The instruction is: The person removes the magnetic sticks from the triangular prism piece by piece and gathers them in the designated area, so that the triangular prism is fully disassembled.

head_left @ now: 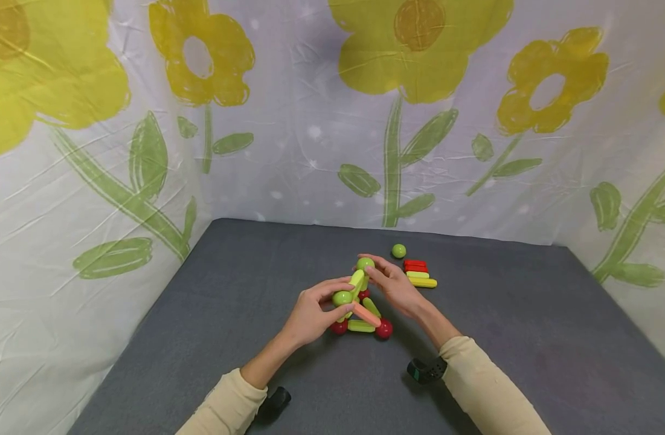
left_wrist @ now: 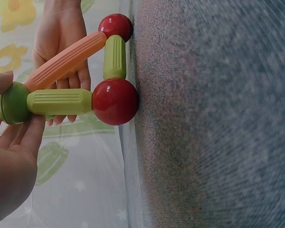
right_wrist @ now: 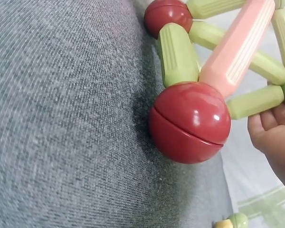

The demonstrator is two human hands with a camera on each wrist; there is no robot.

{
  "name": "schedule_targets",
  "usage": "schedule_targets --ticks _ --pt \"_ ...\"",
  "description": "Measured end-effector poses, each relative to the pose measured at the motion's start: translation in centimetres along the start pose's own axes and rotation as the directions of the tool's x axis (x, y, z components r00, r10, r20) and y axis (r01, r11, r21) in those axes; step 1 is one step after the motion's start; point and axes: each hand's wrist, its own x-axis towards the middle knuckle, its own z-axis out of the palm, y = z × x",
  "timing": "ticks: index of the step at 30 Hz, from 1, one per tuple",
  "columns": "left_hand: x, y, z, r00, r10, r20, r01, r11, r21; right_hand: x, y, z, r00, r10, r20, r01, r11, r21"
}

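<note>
A frame of magnetic-looking rods and balls stands on the table, with red balls (head_left: 383, 328) low down and light-green rods (left_wrist: 59, 102) between them. A salmon rod (head_left: 367, 315) slants from a lower red ball up to a green ball (head_left: 343, 298). My left hand (head_left: 309, 314) pinches that green ball between thumb and fingers. Further back, my right hand (head_left: 396, 289) grips the other upper green ball (head_left: 366, 264). Another light-green rod (head_left: 356, 281) spans the two green balls. In the right wrist view, my right fingers partly hide the ball they hold.
To the right of the frame lie loose red rods (head_left: 416, 266), a light-green rod (head_left: 418, 275) and a yellow rod (head_left: 421, 282). One loose green ball (head_left: 399, 251) sits behind them. A flower-printed cloth (head_left: 299, 121) hangs beyond the dark table (head_left: 501, 338).
</note>
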Motion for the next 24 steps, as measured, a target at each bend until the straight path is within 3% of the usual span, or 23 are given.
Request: schedule_targets --ticks 24 --pt "0.04 -0.15 -0.04 1.0 0.004 -0.009 -0.004 1.0 -0.004 0.37 0.29 0.3 0.998 0.058 -0.014 -0.056 0.995 0.088"
